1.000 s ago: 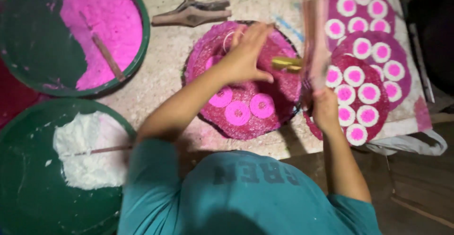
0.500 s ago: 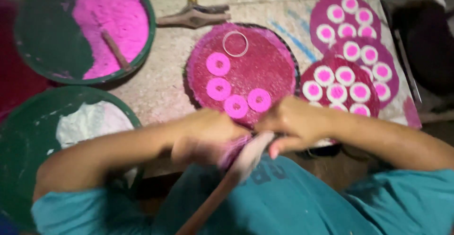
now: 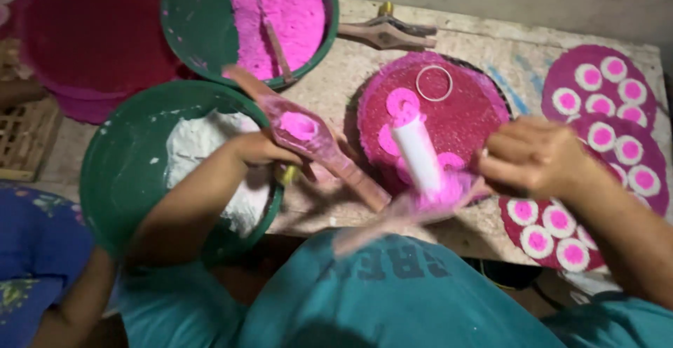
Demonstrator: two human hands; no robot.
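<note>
Start at the left hand (image 3: 263, 148): closed tight round a long wooden paddle-shaped mould stained pink (image 3: 329, 155). Holds it tilted above the table, with a small heap of bright pink powder (image 3: 300, 125) sitting in its round cup.

Look next at the right hand (image 3: 536, 157), well apart from the left. Fingers curled, close to a blurry pink smear and a white tube-shaped stick (image 3: 417, 153). Cannot tell if gripping it or only near it.

Probably wise to keep the mould flat, so no powder slides out. Better to press straight down into the cup, not sideways, and to hold the handle firm.

Find, under the white stick, a round tray dusted dark pink (image 3: 477, 120), with flat pink powder discs (image 3: 403, 101) and 1 thin white ring (image 3: 434, 83) on it.

Move further out. On the right, 3 dark pink round boards (image 3: 561, 74) full of small white and pink discs. On the left, 1 green bowl of white powder (image 3: 112, 180), touching the left arm. Above it, 1 green bowl of pink powder (image 3: 189, 11) with a stick (image 3: 277, 50) lying in it. Beside that, a second wooden mould (image 3: 385, 34) resting on the table. At the bottom left corner, another person's blue sleeve (image 3: 28, 250).
</note>
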